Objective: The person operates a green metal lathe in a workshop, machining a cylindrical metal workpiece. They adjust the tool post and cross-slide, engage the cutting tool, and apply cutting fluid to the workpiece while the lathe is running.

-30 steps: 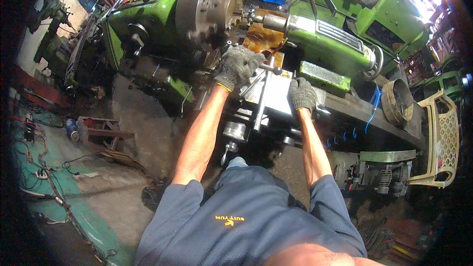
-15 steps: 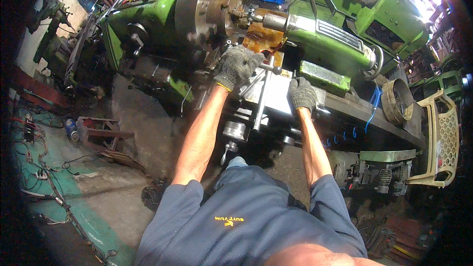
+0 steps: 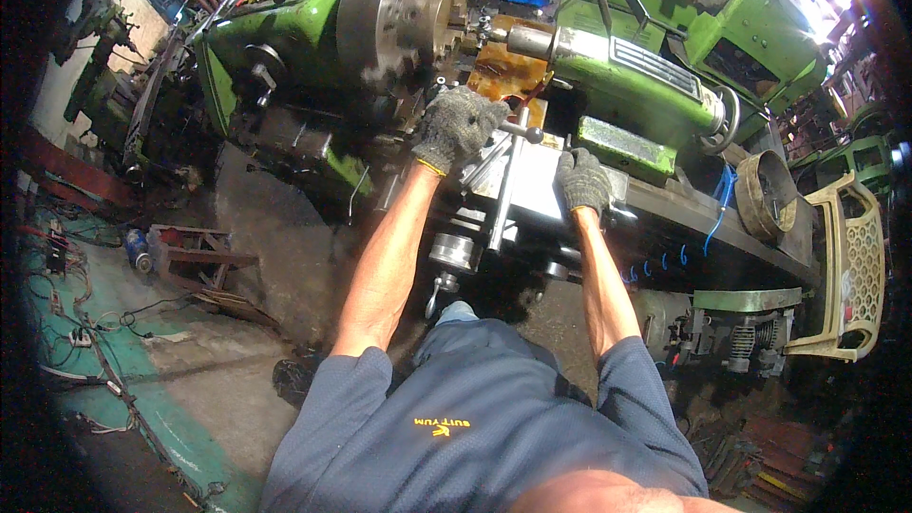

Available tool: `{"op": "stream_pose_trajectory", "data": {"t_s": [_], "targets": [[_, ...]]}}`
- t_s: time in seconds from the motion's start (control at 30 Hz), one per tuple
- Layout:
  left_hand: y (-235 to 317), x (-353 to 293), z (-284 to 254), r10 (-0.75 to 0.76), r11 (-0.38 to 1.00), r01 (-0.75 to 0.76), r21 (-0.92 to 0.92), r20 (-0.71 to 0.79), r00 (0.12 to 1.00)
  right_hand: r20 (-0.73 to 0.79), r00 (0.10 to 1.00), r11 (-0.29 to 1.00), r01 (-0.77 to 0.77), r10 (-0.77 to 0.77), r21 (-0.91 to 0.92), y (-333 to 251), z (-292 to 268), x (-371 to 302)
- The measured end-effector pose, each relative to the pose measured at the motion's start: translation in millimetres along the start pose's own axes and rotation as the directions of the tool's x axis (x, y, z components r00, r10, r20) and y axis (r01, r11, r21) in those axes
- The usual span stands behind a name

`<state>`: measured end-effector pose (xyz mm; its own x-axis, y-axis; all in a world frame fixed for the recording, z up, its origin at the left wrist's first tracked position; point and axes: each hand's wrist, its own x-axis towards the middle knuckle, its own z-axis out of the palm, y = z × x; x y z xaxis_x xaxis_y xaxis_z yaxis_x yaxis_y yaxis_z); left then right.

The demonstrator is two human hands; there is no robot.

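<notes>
Close in, a person's dark blue shirt (image 3: 475,399) fills the bottom, with bare forearms stretched forward from its short sleeves. Just beyond it, a silver dial (image 3: 451,254) with a small crank (image 3: 434,299) sits low on the machine. Farther up, the gloved right hand (image 3: 583,180) rests at the edge of a pale metal plate (image 3: 543,192), fingers curled; whether they grip anything is hidden. A long metal rod (image 3: 507,195) slants over the plate, between the hands. The left hand (image 3: 461,125), also gloved, is bent over, with a short ball-ended handle (image 3: 522,131) jutting from its right side, near the rod's upper end; I cannot tell whether the fingers close on it. Beyond stand a brown board (image 3: 496,66), a large round chuck (image 3: 380,19) at left and the green tailstock (image 3: 641,76) at right.
</notes>
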<state>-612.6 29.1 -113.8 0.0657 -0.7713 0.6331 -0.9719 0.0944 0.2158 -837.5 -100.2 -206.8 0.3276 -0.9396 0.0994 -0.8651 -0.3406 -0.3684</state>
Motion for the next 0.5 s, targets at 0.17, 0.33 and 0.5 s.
{"op": "stream_pose_trajectory", "data": {"t_s": [0.17,0.33,0.5], "targets": [[-9.0,-3.4,5.6,0.073,0.994,-0.074,0.074,0.01,0.997,0.001,1.0,1.0,-0.001,0.001,0.024,-1.6,0.7,-1.9],[-10.1,-3.8,8.7,0.069,0.996,-0.067,0.051,-0.032,0.997,0.013,1.0,1.0,0.002,-0.002,0.023,-2.9,-2.5,-2.7],[-5.3,-1.8,5.7,0.028,0.999,-0.028,0.028,-0.026,0.999,0.004,1.0,1.0,0.0,0.0,0.008,-3.5,-4.7,-3.3]]}}
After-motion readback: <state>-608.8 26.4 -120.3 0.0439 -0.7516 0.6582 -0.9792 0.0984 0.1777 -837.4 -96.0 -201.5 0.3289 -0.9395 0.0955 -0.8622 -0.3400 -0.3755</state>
